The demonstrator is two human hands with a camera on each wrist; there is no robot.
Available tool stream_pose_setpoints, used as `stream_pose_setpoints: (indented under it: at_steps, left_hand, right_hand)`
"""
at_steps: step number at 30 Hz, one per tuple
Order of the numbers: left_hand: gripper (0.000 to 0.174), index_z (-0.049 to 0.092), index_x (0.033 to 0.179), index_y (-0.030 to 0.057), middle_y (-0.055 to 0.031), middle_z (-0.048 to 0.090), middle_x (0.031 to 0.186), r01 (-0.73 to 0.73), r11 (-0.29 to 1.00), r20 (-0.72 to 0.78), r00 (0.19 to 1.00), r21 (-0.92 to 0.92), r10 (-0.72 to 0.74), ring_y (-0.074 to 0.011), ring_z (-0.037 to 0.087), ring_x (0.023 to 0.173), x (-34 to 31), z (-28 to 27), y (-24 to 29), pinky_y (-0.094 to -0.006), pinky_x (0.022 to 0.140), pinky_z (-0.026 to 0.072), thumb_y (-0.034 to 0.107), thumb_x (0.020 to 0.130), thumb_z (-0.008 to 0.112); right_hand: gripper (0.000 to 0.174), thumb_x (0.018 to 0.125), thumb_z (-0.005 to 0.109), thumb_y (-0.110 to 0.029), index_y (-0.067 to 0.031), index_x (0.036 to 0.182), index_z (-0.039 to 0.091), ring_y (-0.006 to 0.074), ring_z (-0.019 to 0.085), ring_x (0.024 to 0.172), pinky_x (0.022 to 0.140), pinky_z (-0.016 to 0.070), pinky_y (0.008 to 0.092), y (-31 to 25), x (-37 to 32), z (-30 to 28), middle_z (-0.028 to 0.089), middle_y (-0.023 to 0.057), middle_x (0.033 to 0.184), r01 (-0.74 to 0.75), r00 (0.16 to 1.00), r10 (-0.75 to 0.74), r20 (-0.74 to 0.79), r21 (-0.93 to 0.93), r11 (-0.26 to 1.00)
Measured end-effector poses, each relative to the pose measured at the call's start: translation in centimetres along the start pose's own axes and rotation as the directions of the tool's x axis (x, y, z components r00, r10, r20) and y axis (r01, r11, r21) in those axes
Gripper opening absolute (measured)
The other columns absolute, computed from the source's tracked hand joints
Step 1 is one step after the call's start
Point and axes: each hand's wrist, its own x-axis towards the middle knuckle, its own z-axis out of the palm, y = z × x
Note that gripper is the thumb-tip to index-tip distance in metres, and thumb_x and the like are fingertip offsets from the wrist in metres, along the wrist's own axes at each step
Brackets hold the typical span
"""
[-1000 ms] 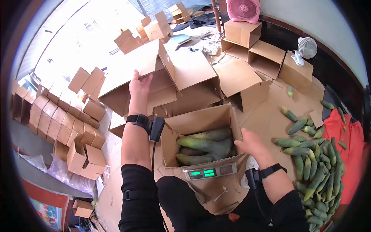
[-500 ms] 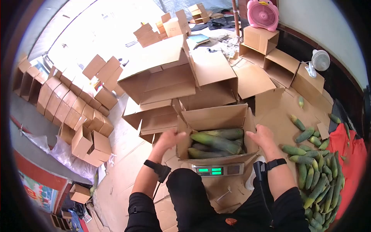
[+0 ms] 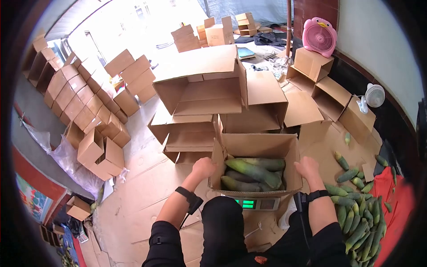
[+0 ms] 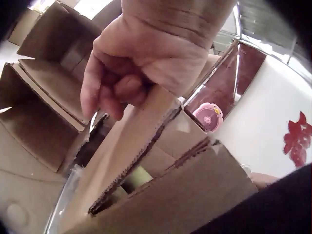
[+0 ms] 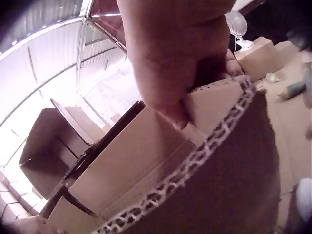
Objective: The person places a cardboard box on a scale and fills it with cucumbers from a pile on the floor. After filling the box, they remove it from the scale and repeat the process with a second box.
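Note:
An open cardboard box (image 3: 260,143) stands in front of the person's knees, with several long, dark green, cucumber-like vegetables (image 3: 253,172) lying inside. Below its near edge shows a digital scale (image 3: 267,204) with lit green digits, partly covered by a knee. The left hand (image 3: 204,168) grips the box's left wall; in the left wrist view its fingers (image 4: 114,97) curl down the outside and its thumb is hidden. At the opposite wall, the right hand (image 3: 308,168) pinches the rim, its thumb (image 5: 178,118) on the inner face and the other fingers outside.
Stacked boxes (image 3: 200,62) lie on their sides just beyond. More boxes (image 3: 80,98) line the left wall. A heap of the same vegetables (image 3: 356,218) lies at the right by a red cloth (image 3: 393,209). A pink fan (image 3: 320,38) and white fan (image 3: 375,95) sit on boxes.
The left hand has left the upper stacked box and come down to the left wall of the box of vegetables. The right hand stays at the right wall. The head view has shifted.

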Motion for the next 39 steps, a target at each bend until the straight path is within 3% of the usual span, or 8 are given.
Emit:
stream_pose_setpoints:
  at_steps: [12,20,24,31,33,36,38,39]
  left_hand:
    - [0.046,0.064,0.086,-0.0038,-0.0245,0.061,0.090,0.047,0.994,-0.086,0.995,-0.098,-0.056,-0.0359,0.059,0.088,-2.1,0.0,-10.5,-0.0405,0.078,0.0468,0.039,0.070,0.060]
    - [0.044,0.063,0.076,-0.0067,-0.0278,0.059,0.077,0.364,0.889,-0.197,0.884,-0.279,-0.424,-0.0370,0.061,0.078,-14.0,1.1,-24.8,-0.0418,0.070,0.0478,0.037,0.067,0.060]
    - [0.049,0.062,0.073,-0.0077,-0.0300,0.057,0.073,0.437,0.811,-0.307,0.769,-0.388,-0.561,-0.0404,0.059,0.076,-22.3,6.7,-34.0,-0.0446,0.068,0.0470,0.041,0.066,0.057]
    - [0.040,0.062,0.076,-0.0050,-0.0279,0.058,0.077,0.643,0.669,-0.341,0.576,-0.371,-0.743,-0.0423,0.057,0.077,-39.3,10.9,-40.8,-0.0452,0.069,0.0461,0.033,0.063,0.060]
    - [0.040,0.062,0.079,-0.0046,-0.0260,0.060,0.080,0.790,0.536,-0.299,0.456,-0.297,-0.838,-0.0409,0.058,0.079,-43.6,11.0,-41.1,-0.0459,0.071,0.0459,0.032,0.063,0.061]
    - [0.047,0.058,0.099,-0.0038,-0.0267,0.058,0.087,0.855,0.487,-0.206,0.452,-0.180,-0.868,-0.0399,0.056,0.086,-49.7,14.5,-44.2,-0.0444,0.076,0.0448,0.029,0.065,0.062]
    - [0.051,0.055,0.106,-0.0037,-0.0265,0.058,0.091,0.835,0.523,-0.231,0.482,-0.170,-0.845,-0.0397,0.055,0.090,-52.9,17.5,-44.9,-0.0433,0.079,0.0440,0.027,0.066,0.063]
    - [0.049,0.052,0.110,-0.0047,-0.0267,0.054,0.103,0.735,0.526,-0.210,0.485,-0.427,-0.849,-0.0392,0.052,0.097,-55.1,16.8,-41.8,-0.0419,0.083,0.0429,0.027,0.074,0.058]
  right_hand:
    - [0.032,0.074,0.053,-0.031,-0.0020,0.080,0.066,0.0351,0.060,0.083,0.074,0.0477,0.0422,-8.5,-2.1,-1.0,0.062,0.0194,0.086,0.212,0.977,-0.212,0.002,-0.002,0.977]
    - [0.026,0.071,0.053,-0.021,-0.0021,0.082,0.066,0.0340,0.061,0.085,0.076,0.0476,0.0416,-23.1,-6.8,2.4,0.063,0.0195,0.087,0.502,0.858,-0.505,0.093,0.051,0.863]
    - [0.027,0.070,0.053,-0.025,-0.0026,0.080,0.066,0.0338,0.061,0.083,0.072,0.0480,0.0429,-29.2,-11.2,7.8,0.063,0.0181,0.085,0.662,0.720,-0.666,0.195,0.094,0.744]
    - [0.025,0.069,0.050,-0.017,-0.0020,0.081,0.066,0.0323,0.061,0.087,0.074,0.0483,0.0424,-35.5,-23.7,16.2,0.063,0.0177,0.088,0.740,0.506,-0.768,0.392,0.260,0.620]
    - [0.025,0.070,0.050,-0.018,-0.0017,0.081,0.066,0.0324,0.061,0.088,0.074,0.0483,0.0422,-35.4,-27.1,18.6,0.063,0.0179,0.090,0.726,0.439,-0.759,0.480,0.308,0.615]
    - [0.026,0.071,0.049,-0.019,-0.0012,0.079,0.066,0.0303,0.062,0.083,0.072,0.0490,0.0407,-34.0,-31.6,22.9,0.065,0.0161,0.081,0.723,0.338,-0.708,0.620,0.311,0.617]
    - [0.024,0.069,0.050,-0.015,-0.0030,0.081,0.066,0.0255,0.064,0.081,0.069,0.0500,0.0376,-34.4,-33.7,20.1,0.066,0.0135,0.083,0.713,0.092,-0.559,0.824,0.337,0.614]
    - [0.022,0.070,0.051,-0.017,-0.0033,0.077,0.066,0.0229,0.065,0.071,0.065,0.0504,0.0372,-34.5,-34.9,20.7,0.066,0.0102,0.072,0.783,0.073,-0.635,0.769,0.351,0.514]
